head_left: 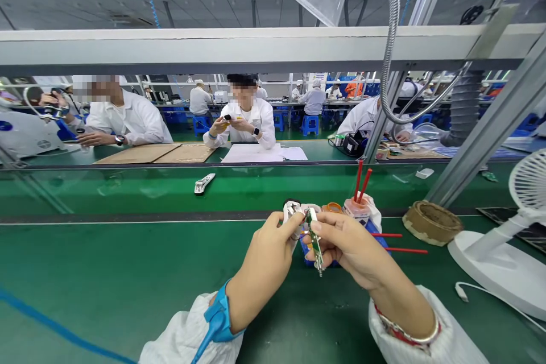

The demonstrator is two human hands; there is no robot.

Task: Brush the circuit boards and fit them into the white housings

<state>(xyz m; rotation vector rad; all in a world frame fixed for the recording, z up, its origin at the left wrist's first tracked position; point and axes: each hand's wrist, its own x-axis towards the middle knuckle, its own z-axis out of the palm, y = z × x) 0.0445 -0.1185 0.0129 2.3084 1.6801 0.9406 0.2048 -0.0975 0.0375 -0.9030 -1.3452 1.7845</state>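
L hand [265,253]: fingers narrow, pinching white housing [292,209] at fingertips; exact grip partly hidden. R hand [352,239]: thumb + fingers closed on slim green circuit board [314,234], held near-upright, lower end hanging below fingers. Board just R of housing, up off the surface [128,278]; can't tell if the two touch.

Just beyond R hand: blue container [381,239], partly hidden, + jar w/ red-handled tools [359,205]. R of R hand: red sticks [407,250], then fan [490,273].

Risks (my judgmt): board could slip/twist if R pinch loosens, since lower end is unsupported. Squeezing too hard cd flex it or stress parts. Housing edge cd scrape board if hands close at an angle. R hand swinging outward cd knock red sticks. Blue wrist strap [222,313] on L wrist: cord cd snag, tug L hand off line.
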